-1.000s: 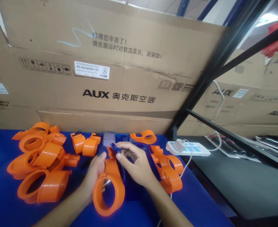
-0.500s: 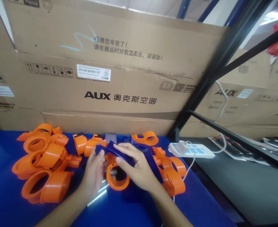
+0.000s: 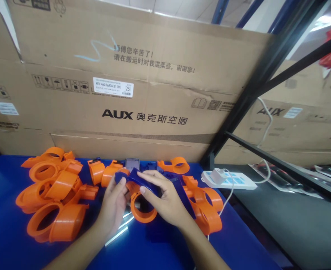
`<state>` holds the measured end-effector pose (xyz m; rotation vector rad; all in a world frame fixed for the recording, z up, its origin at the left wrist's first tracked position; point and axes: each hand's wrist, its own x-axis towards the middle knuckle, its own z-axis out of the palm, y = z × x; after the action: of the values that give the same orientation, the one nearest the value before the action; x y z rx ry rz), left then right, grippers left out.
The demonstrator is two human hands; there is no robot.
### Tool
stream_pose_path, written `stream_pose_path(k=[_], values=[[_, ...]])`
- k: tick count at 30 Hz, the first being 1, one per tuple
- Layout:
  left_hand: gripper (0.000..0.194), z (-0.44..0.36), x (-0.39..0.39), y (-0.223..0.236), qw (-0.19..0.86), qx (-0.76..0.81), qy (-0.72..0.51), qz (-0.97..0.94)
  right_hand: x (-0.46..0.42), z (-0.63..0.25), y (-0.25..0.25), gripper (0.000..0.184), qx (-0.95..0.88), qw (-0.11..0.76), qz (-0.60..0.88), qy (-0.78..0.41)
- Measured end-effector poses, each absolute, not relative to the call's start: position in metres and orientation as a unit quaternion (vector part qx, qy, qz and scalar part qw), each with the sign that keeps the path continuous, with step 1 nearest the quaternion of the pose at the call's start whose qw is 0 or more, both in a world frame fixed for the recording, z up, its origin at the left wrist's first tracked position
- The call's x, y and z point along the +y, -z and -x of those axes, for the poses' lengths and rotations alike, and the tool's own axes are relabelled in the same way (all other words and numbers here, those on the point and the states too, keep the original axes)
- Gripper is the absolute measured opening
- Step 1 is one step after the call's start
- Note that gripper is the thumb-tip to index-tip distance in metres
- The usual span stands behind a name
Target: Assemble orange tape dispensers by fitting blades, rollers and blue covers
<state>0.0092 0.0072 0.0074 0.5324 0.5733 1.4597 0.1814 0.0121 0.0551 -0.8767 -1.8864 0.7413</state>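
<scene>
On the blue table (image 3: 10, 240), the person's two hands meet over an orange ring-shaped part (image 3: 143, 217), held just above the surface near the middle, its round opening facing the person. The left grip (image 3: 115, 200) is closed, thumb and fingers pinching a small blue piece (image 3: 121, 176) at the part's upper end; how far its fingers wrap the orange body is hidden. The right grip (image 3: 161, 195) curls around a longer blue piece (image 3: 144, 180), thumb below and fingers above, lying across the orange part. More orange parts (image 3: 66, 225) are heaped to the left, others (image 3: 209, 221) lie beside the right forearm, and a phone (image 3: 132, 164) rests behind the hands, near a large carton (image 3: 154, 93).
</scene>
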Motion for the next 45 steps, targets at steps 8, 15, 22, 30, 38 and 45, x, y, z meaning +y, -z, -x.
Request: stream_pose_path(k=[8,15,22,30,38,45], values=[[0.026,-0.007,0.003,-0.009,0.666,0.231,-0.666,-0.244,0.012,-0.18,-0.054,0.044,-0.751,0.442,0.353,-0.34],[0.057,-0.004,0.001,-0.007,0.639,0.166,-0.695,-0.284,0.009,-0.184,-0.059,0.047,-0.766,0.398,0.359,-0.354],[0.053,-0.002,0.007,-0.005,0.576,0.23,-0.715,-0.323,0.008,-0.191,-0.055,0.052,-0.859,0.366,0.359,-0.005],[0.056,0.001,0.011,-0.005,0.526,0.282,-0.727,-0.34,0.012,-0.195,-0.052,0.043,-0.862,0.355,0.344,0.114],[0.047,0.002,0.011,-0.005,0.521,0.278,-0.726,-0.353,0.012,-0.194,-0.05,0.045,-0.863,0.359,0.339,0.108],[0.047,0.004,0.012,-0.007,0.54,0.27,-0.715,-0.353,0.012,-0.192,-0.049,0.048,-0.862,0.353,0.35,0.1]])
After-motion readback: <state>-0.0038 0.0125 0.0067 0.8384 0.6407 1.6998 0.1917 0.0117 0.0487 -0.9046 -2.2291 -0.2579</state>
